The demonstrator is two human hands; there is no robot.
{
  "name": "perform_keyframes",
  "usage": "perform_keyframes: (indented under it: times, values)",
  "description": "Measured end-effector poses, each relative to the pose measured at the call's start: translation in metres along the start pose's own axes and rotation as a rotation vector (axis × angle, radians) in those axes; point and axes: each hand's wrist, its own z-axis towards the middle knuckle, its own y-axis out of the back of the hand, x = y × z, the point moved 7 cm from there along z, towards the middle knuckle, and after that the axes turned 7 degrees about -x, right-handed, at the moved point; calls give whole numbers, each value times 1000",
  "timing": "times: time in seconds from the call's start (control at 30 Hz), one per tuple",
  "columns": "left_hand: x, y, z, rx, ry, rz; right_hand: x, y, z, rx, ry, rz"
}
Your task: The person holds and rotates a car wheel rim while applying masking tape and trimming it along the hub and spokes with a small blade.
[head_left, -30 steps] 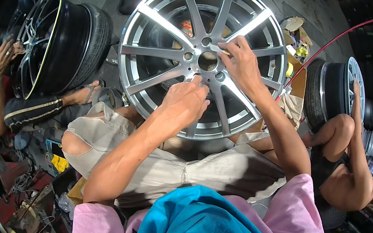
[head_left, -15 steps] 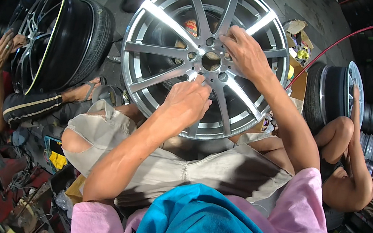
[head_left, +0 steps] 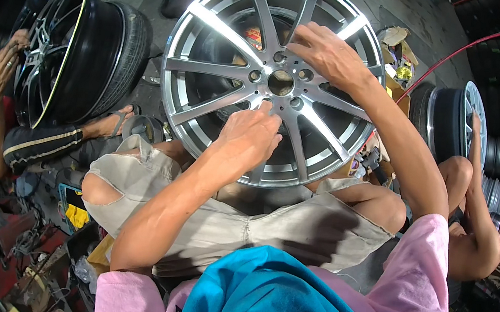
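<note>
A silver multi-spoke wheel rim (head_left: pixel 180 65) lies face up before my knees, its machined spokes catching bright light. Near the lower-left lug hole beside the centre bore, my left hand (head_left: pixel 247 136) is closed, with one fingertip at the hole's edge. Above the hub, my right hand (head_left: pixel 330 55) bends its fingers together over the root of an upper spoke, beside the top lug hole. Whatever either hand pinches, if anything, is hidden by the fingers. Through the spokes, a dark round shape with an orange-red patch shows under the rim.
At left, a person's hand (head_left: pixel 4 66) rests by another upright rim (head_left: pixel 64 64) with a tyre behind it. A second person at right reaches to a pale rim (head_left: pixel 476 121). A red hose (head_left: pixel 455 59) crosses the upper right, past a box of odds and ends.
My right hand has shifted up and slightly left, from the right-hand lug hole to the top one, its elbow swinging outward. My left hand has barely moved.
</note>
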Motion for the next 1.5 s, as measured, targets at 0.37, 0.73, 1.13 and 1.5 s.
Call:
perform_keyframes:
  times: [0.37, 0.73, 1.13, 1.5]
  values:
    - [1, -1, -1, 0, -2, -3, 2, -18, 24, 112, 146, 13]
    - [1, -2, -1, -10, -18, 2, 6, -14, 28, 140, 164, -48]
    - [2, -4, 0, 31, -2, 4, 13, -6, -33, -98, -488, 383]
    - [3, -3, -1, -33, -37, 7, 27, -29, -43, -136, -746, 359]
